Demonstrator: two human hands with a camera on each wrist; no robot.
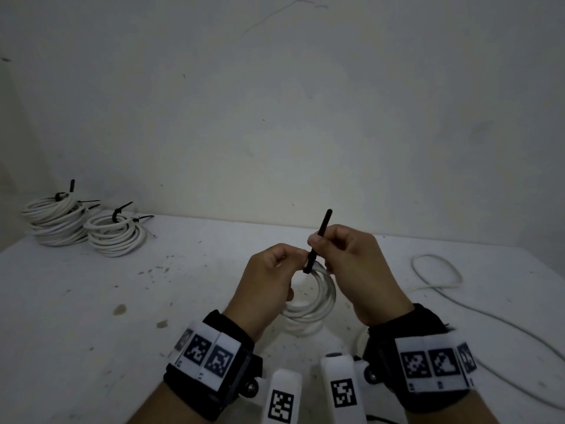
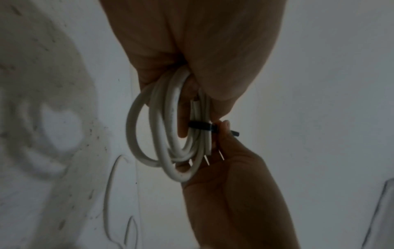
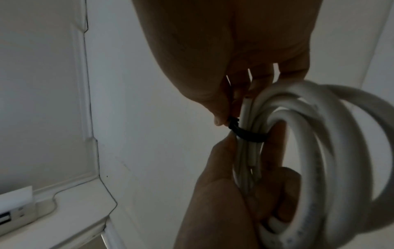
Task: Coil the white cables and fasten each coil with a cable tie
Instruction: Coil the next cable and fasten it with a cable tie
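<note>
Above the white table (image 1: 91, 301) I hold a small white cable coil (image 1: 319, 296) upright between both hands. My left hand (image 1: 275, 264) grips the coil (image 2: 162, 134) at its top, with fingers passing through the ring. A black cable tie (image 1: 319, 240) wraps the bundle (image 3: 319, 134), and its free tail sticks up past my fingers. My right hand (image 1: 330, 243) pinches the tie (image 3: 249, 135) just beside the coil, thumb against finger. The tie's band (image 2: 200, 126) lies across the strands. Bare wire ends poke out below it.
Two stacks of tied white coils (image 1: 55, 221) (image 1: 116, 237) sit at the table's far left by the wall. A loose white cable (image 1: 437, 270) loops and trails off the right side. A white box-like thing (image 3: 15, 210) shows in the right wrist view.
</note>
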